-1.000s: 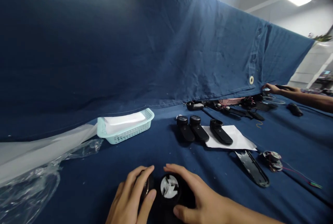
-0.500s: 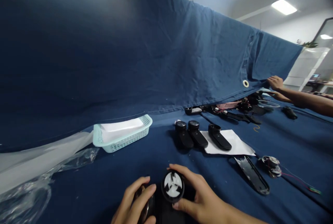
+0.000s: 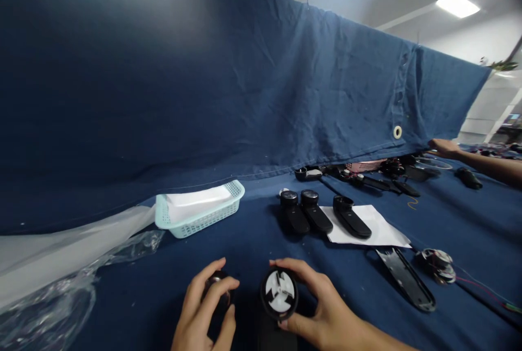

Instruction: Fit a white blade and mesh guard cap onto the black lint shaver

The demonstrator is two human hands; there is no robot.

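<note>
My right hand [image 3: 314,302] grips the round head of a black handheld device [image 3: 279,292] between thumb and fingers. A white three-armed piece shows inside that head, and the dark body below runs out of the bottom of the view. To its left, my left hand [image 3: 207,307] has its fingers curled round a small dark round part [image 3: 222,288] with a shiny rim. Much of this part is hidden by the fingers. A gap of dark cloth separates the two hands.
Beyond my hands stands a light-blue basket [image 3: 204,221] holding white paper. Several black devices [image 3: 353,217] lie nearby, some on a white sheet [image 3: 381,223]. A shell half [image 3: 408,280] and a wired part [image 3: 436,265] lie right. Another person's hand [image 3: 444,148] holds the blue curtain [image 3: 285,90].
My left hand has drawn slightly left, away from the device in my right hand, carrying the round part. The view has shifted a little left. The other person's second hand no longer shows.
</note>
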